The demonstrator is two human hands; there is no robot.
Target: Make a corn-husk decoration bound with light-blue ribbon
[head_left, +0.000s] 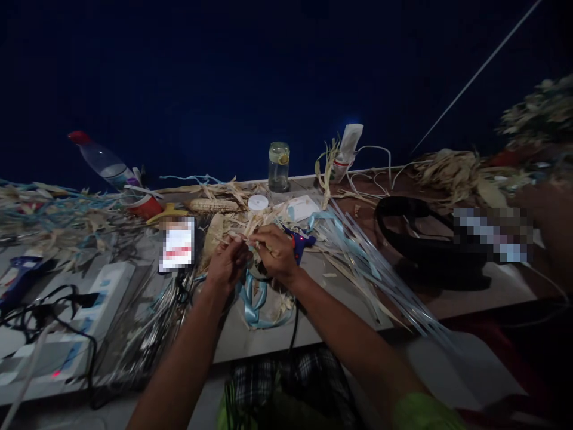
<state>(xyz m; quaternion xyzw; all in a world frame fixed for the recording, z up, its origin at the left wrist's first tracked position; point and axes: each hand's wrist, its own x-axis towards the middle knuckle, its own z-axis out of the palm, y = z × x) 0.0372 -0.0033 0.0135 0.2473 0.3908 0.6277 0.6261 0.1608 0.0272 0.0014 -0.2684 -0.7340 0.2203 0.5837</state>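
Over the middle of the table, my left hand (228, 263) and my right hand (274, 251) meet, each with its fingers pinched. Between the fingertips shows a thin, pale strip of corn husk (244, 237), partly hidden by the fingers. Just right of my right hand lies a blue glue gun (299, 243) with a small red light. Light blue ribbon (253, 301) is looped on the table below my hands. Beyond them are a dried corn cob (213, 206), a round white lid (258, 203) and loose husk pieces.
Clear glue sticks (385, 269) lie in a bundle on the right, beside a black headband-like object (416, 239). A glass jar (279, 167) stands at the back. To the left are a lit phone (178, 245), a power strip (102, 304) with cables and a tilted bottle (105, 161).
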